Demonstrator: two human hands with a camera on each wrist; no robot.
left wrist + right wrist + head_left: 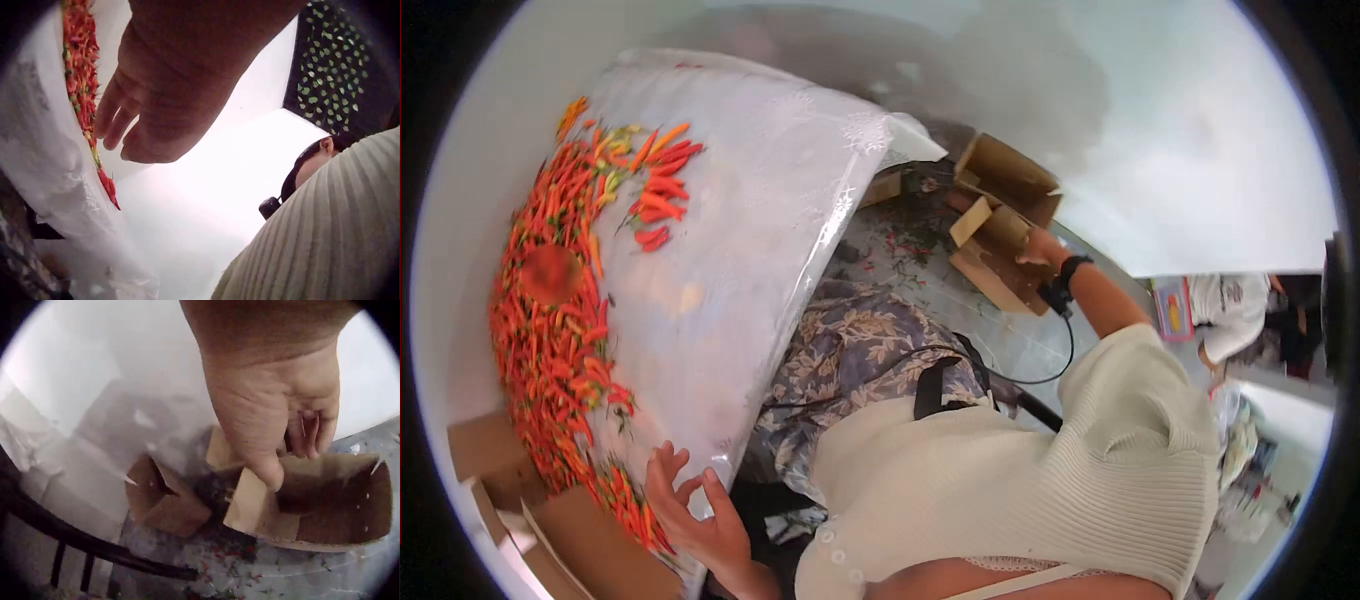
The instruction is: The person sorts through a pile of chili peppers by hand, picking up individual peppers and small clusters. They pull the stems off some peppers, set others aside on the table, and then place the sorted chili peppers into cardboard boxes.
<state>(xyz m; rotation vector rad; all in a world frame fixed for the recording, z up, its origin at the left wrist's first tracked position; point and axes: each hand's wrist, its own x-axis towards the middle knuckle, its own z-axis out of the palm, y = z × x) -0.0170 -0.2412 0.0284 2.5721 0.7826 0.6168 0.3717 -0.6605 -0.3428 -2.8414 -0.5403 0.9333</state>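
My left hand (710,520) hovers by the near end of the table with its fingers loosely spread and nothing held. To its left lies a long heap of red and orange chilies (565,330); in the left wrist view the left hand (165,106) hangs near these chilies (80,69). My right hand (1042,248) reaches down over an open cardboard box (990,280) on the floor. In the right wrist view the right hand (275,419) has loosely bent fingers, its thumb overlapping the flap of the box (331,519).
A white plastic cover (730,200) lies over the table, a small chili group (665,185) apart from the heap. Another cardboard box (1010,175) stands behind the first; more cardboard (590,540) is at lower left. Loose chilies dot the floor (900,245). A black cable (1040,380) hangs from my right wrist.
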